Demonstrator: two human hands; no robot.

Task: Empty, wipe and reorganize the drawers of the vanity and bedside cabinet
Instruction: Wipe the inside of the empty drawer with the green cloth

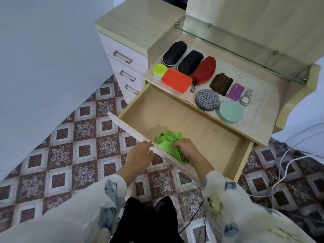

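The vanity drawer [175,109] is pulled out and holds nothing but a crumpled green cloth [166,140] at its front left. My right hand [186,146] grips that cloth against the drawer floor, where a damp patch shows just beyond it. My left hand [140,153] holds the top edge of the drawer front [122,122]. On the vanity top [259,109] lie two black cases [174,53], a red case [204,70], an orange box [176,80], a lime-lidded jar [159,71], a patterned round tin [207,99], a teal round box [230,111], a brown pouch [220,83], a purple case [235,92] and a wristwatch [246,97].
A chest with three handled drawers [125,67] stands to the left of the vanity. A glass shelf [245,51] runs above the vanity top. White cables [284,165] trail over the patterned tile floor at the right. A white bed edge [43,67] fills the left side.
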